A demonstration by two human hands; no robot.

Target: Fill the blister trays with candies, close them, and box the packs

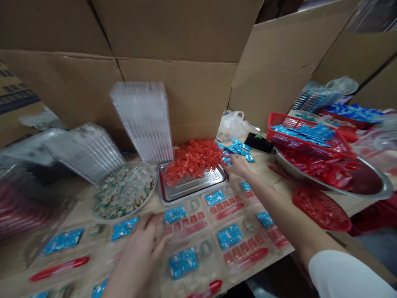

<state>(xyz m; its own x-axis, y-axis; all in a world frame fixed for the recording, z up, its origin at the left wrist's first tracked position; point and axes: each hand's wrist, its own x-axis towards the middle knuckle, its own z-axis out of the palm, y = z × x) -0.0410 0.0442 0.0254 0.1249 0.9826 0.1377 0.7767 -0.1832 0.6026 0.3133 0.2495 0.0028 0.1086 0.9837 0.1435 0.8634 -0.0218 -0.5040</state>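
Note:
My left hand (144,238) is over the clear plastic trays in front, blurred by motion. Its thumb and forefinger are apart, and I see nothing held in it. Blue packets (230,236), small red squares (245,247) and long red pieces (256,257) lie in the tray compartments. My right hand (238,165) reaches to the right edge of a heap of red wrapped pieces (198,155) on a metal tray (192,192). Its fingertips are smeared and partly hidden among the red pieces, so their grip is unclear. Loose blue packets (240,145) lie just behind it.
At left, a round clear dish (153,182) holds small greenish pieces beside stacked clear trays (145,120). To the right, a red basket (310,151) of blue packets rests on a metal basin (380,182). A black object (259,142) lies behind. Cardboard (186,95) walls the back.

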